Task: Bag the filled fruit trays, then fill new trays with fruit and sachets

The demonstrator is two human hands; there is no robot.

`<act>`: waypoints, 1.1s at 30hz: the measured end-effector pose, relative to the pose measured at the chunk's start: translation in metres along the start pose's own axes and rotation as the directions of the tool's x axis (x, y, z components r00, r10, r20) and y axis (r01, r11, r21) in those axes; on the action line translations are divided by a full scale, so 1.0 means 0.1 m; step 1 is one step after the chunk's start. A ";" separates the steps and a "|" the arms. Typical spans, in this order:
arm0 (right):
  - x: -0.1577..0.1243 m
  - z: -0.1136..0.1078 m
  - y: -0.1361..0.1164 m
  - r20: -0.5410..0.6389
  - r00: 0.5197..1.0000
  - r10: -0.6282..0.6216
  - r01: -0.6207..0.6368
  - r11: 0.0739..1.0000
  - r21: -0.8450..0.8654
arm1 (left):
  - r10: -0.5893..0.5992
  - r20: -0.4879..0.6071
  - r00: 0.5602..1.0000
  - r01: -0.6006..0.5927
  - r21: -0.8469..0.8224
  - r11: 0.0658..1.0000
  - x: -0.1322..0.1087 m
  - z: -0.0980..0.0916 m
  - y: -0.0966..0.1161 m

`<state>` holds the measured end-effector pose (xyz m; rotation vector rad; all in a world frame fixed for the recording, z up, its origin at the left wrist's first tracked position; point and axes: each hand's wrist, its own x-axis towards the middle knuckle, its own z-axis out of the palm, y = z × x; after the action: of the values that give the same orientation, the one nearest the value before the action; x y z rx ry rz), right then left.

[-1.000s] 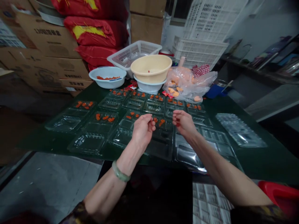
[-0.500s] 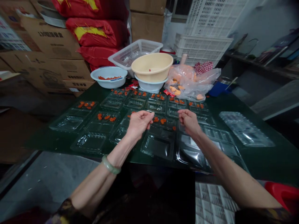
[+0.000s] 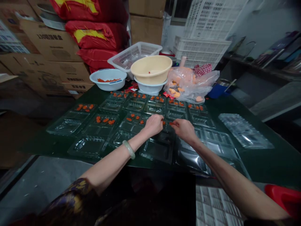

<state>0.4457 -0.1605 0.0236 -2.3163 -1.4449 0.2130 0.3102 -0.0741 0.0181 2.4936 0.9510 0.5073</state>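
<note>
Both my hands are over a clear plastic tray (image 3: 156, 150) near the front of the dark green table. My left hand (image 3: 154, 125), with a pale green bangle at the wrist, has its fingers pinched together; what they hold, if anything, is hidden. An orange carrot slice (image 3: 164, 123) shows just below those fingertips. Close by on the right, the fingers of my right hand (image 3: 185, 129) pinch another carrot slice (image 3: 171, 123) at the tray's far compartment. More carrot slices (image 3: 137, 117) lie spread in the neighbouring tray on the left.
More clear trays with carrot slices (image 3: 105, 120) stand in rows. Behind them are a light blue basin (image 3: 108, 86) of carrot, a cream basin (image 3: 151, 78) and a plastic bag (image 3: 188, 83) with orange pieces. Stacked clear trays (image 3: 244, 131) lie at right.
My left hand has moved right, towards my right hand, uncovering carrot slices in the left tray. My right hand has moved slightly down and left to the tray's far compartment.
</note>
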 end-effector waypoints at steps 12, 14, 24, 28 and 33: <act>0.07 -0.11 0.19 0.011 0.998 0.065 -0.062 0.880 0.471 | 0.004 0.122 0.993 -0.039 0.284 0.958 0.13 -0.14 0.05; 0.02 -0.13 0.19 0.034 0.997 0.069 -0.077 0.845 0.529 | 0.004 0.176 0.984 -0.059 0.305 0.951 0.15 -0.13 0.06; -0.16 -0.30 0.25 0.344 0.902 0.260 -0.427 0.426 0.797 | 0.157 0.209 0.965 -0.226 0.368 0.902 0.09 0.08 0.02; -0.21 -0.36 0.27 0.391 0.890 0.234 -0.446 0.279 0.850 | 0.198 0.185 0.963 -0.254 0.359 0.898 0.09 0.15 -0.07; -0.25 -0.40 0.35 0.460 0.853 0.245 -0.506 0.175 0.845 | 0.193 0.196 0.961 -0.249 0.321 0.914 0.08 0.11 -0.03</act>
<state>0.4766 -0.2063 0.0436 -1.4792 -0.3852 1.1862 0.3196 -0.0691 0.0089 2.9275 0.7485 0.2125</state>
